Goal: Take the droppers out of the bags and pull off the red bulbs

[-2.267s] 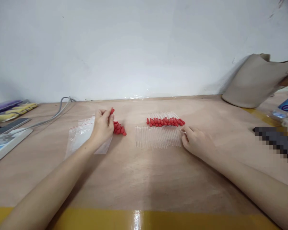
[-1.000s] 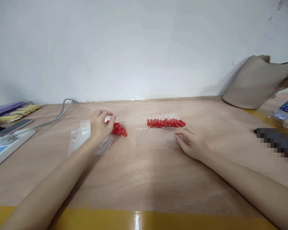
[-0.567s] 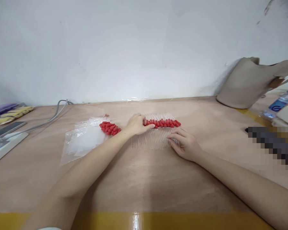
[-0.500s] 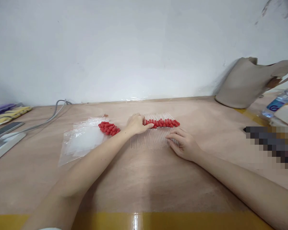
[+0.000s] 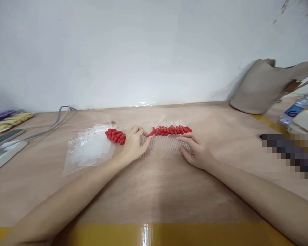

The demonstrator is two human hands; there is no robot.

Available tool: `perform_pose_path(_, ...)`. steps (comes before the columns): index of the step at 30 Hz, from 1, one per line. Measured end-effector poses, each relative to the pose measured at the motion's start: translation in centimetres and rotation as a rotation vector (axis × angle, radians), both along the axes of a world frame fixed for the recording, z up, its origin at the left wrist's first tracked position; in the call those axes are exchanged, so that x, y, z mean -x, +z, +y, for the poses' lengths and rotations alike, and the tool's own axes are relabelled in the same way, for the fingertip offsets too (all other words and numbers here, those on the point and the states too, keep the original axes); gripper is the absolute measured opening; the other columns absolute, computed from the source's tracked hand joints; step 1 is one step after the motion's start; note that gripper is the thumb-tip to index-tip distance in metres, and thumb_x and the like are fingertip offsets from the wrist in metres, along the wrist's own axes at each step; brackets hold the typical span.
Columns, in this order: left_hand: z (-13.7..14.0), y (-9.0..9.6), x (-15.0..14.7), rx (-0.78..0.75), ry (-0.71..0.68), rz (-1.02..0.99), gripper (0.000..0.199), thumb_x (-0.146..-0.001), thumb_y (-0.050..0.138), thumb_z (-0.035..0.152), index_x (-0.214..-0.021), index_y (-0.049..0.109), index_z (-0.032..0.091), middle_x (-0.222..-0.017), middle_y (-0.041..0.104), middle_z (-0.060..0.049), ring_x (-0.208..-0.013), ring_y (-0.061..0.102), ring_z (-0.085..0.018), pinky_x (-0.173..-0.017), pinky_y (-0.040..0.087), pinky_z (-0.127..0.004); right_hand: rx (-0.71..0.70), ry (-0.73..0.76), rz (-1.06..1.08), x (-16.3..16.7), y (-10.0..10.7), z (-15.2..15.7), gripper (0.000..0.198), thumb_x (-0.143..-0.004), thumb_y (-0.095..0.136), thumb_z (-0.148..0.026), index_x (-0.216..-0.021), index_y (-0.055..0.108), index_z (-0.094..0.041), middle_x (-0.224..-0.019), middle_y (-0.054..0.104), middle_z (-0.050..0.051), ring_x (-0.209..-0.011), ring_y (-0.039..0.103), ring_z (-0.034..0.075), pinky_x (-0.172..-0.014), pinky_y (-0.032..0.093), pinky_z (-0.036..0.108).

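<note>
A row of clear droppers point(image 5: 164, 148) with red rubber bulbs point(image 5: 170, 130) lies side by side in front of me, bulbs crossing the middle. At the row's left end, my left hand point(image 5: 136, 141) pinches one red-bulbed dropper point(image 5: 152, 132), tilted, its clear tube slanting up to the right. My right hand point(image 5: 195, 150) rests at the row's right end, fingers apart and curved beside the clear tubes, holding nothing that I can see. Left of my left hand is a heap of more red bulbs point(image 5: 115, 136), partly on clear zip bags point(image 5: 91, 150).
On the left are a phone point(image 5: 7, 139), a white box-like item point(image 5: 7, 155), a grey cable point(image 5: 50, 130) and a yellow pouch point(image 5: 12, 127). A beige bag point(image 5: 256, 89) and a water bottle point(image 5: 295, 111) stand at the right. The wall point(image 5: 143, 51) closes the back.
My left hand has moved left from over the row and now holds a tilted dropper at its left end. My right hand has barely moved.
</note>
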State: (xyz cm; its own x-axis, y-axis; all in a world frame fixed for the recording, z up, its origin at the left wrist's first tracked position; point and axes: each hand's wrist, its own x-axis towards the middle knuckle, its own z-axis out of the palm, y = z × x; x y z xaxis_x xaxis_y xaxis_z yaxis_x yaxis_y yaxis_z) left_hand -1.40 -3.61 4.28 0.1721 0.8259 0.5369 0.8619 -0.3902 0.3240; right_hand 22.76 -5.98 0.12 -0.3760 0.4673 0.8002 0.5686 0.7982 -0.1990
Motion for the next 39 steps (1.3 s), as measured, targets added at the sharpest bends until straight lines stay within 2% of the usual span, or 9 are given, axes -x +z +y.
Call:
perform_pose_path(4,-3.5,-0.7,2.2,-0.189,-0.237,0.167,0.013,-0.079,0.053,0.029,-0.081,0.059,0.017,-0.086,0.055,-0.006,-0.084,0.048,-0.02,-0.079,0.039,-0.036,-0.096,-0.07,-0.029,0.4,0.5,-0.5,0.042,-0.079,0.055,-0.021,-0.12,0.048,-0.019,-0.116,0.053,0.013,-0.107,0.051,0.023,-0.09,0.044,0.04)
perform_pose_path(8,-4.7,-1.8,3.0,-0.25,-0.332,0.249,0.011,-0.08,0.053,0.026,-0.084,0.059,0.018,-0.086,0.058,-0.006,-0.079,0.049,-0.019,-0.075,0.039,-0.036,-0.134,-0.021,-0.193,0.9,0.9,-0.9,0.051,-0.08,0.055,-0.03,-0.128,0.041,-0.019,-0.125,0.051,0.011,-0.119,0.044,0.026,-0.099,0.036,0.045)
perform_pose_path(11,-4.6,-2.5,2.7,-0.256,-0.366,0.238,0.01,-0.08,0.053,0.025,-0.085,0.058,0.018,-0.087,0.058,-0.006,-0.08,0.05,-0.019,-0.073,0.039,-0.035,-0.125,0.001,-0.271,1.2,0.7,-0.8,0.046,-0.082,0.054,-0.033,-0.124,0.046,-0.019,-0.12,0.057,0.009,-0.119,0.044,0.026,-0.101,0.032,0.047)
perform_pose_path(16,-4.3,-2.9,2.5,-0.281,-0.414,0.199,0.007,-0.08,0.055,0.021,-0.086,0.057,0.018,-0.089,0.058,-0.006,-0.08,0.05,-0.018,-0.073,0.039,-0.034,-0.117,-0.004,-0.276,1.4,0.5,-0.6,0.026,-0.081,0.057,-0.032,-0.103,0.06,-0.02,-0.102,0.066,0.005,-0.112,0.05,0.024,-0.101,0.03,0.048)
perform_pose_path(22,-4.4,-3.0,2.4,-0.309,-0.443,0.166,0.009,-0.079,0.057,0.021,-0.088,0.056,0.018,-0.088,0.059,-0.005,-0.081,0.052,-0.017,-0.074,0.042,-0.034,-0.092,0.044,-0.273,2.1,0.3,-0.4,0.018,-0.083,0.054,-0.028,-0.097,0.063,-0.02,-0.097,0.067,0.004,-0.108,0.052,0.022,-0.099,0.033,0.046)
perform_pose_path(26,-4.5,-2.7,1.7,-0.269,-0.443,0.139,0.027,-0.08,0.057,0.025,-0.106,0.055,0.018,-0.106,0.058,-0.009,-0.099,0.053,-0.021,-0.086,0.043,-0.038,-0.077,0.087,-0.258,2.6,0.1,-0.3,0.016,-0.084,0.052,-0.025,-0.095,0.063,-0.02,-0.093,0.068,0.003,-0.106,0.053,0.021,-0.098,0.036,0.044)
perform_pose_path(29,-4.5,-2.8,0.9,-0.244,-0.528,0.17,0.036,-0.08,0.058,0.027,-0.114,0.052,0.019,-0.116,0.057,-0.01,-0.112,0.049,-0.022,-0.093,0.043,-0.039,-0.067,0.096,-0.26,2.9,0.0,-0.4,0.017,-0.084,0.052,-0.024,-0.095,0.063,-0.019,-0.092,0.068,0.003,-0.103,0.054,0.02,-0.099,0.035,0.044)
perform_pose_path(34,-4.2,-3.3,0.2,-0.301,-0.595,0.152,0.022,-0.084,0.052,0.02,-0.106,0.058,0.02,-0.099,0.067,-0.004,-0.098,0.059,-0.017,-0.091,0.046,-0.037,-0.056,0.13,-0.273,3.2,0.1,-0.6,0.017,-0.085,0.051,-0.026,-0.095,0.063,-0.02,-0.09,0.069,0.001,-0.101,0.056,0.019,-0.1,0.035,0.043)
perform_pose_path(39,-4.4,-3.1,0.1,-0.348,-0.595,0.162,0.02,-0.084,0.053,0.019,-0.103,0.058,0.018,-0.099,0.068,-0.005,-0.096,0.062,-0.017,-0.089,0.047,-0.037,-0.039,0.143,-0.295,3.2,0.2,-0.8,0.02,-0.086,0.049,-0.028,-0.098,0.063,-0.02,-0.094,0.069,0.002,-0.103,0.056,0.019,-0.1,0.036,0.043)
